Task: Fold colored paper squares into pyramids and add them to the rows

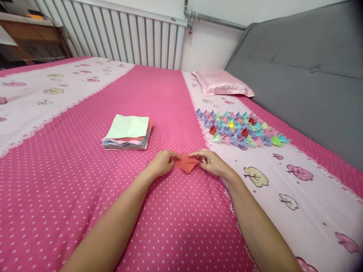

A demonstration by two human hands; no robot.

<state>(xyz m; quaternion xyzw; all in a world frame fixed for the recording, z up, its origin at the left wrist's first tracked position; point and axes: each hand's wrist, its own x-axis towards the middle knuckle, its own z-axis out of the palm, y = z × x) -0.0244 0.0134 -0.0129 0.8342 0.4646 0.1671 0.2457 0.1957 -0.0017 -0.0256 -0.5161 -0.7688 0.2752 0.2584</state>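
Note:
A red sheet of origami paper (187, 164), folded into a small pointed shape, lies on the pink dotted bedspread (181, 226) in front of me. My left hand (164, 162) pinches its left corner between thumb and forefinger. At the opposite corner, the thumb and forefinger of my right hand (210, 161) grip the paper too. Creases and a flap edge show on its upper face. Beyond my left hand sits a stack of creased square papers (127, 128), pale green on top.
Rows of small folded paper pieces (238, 128) in many colours stand at the right. A pink pillow (222, 82) rests behind them, against the grey headboard (306, 71). Along the far wall runs a white radiator (124, 34), with a wooden desk (31, 34) at far left.

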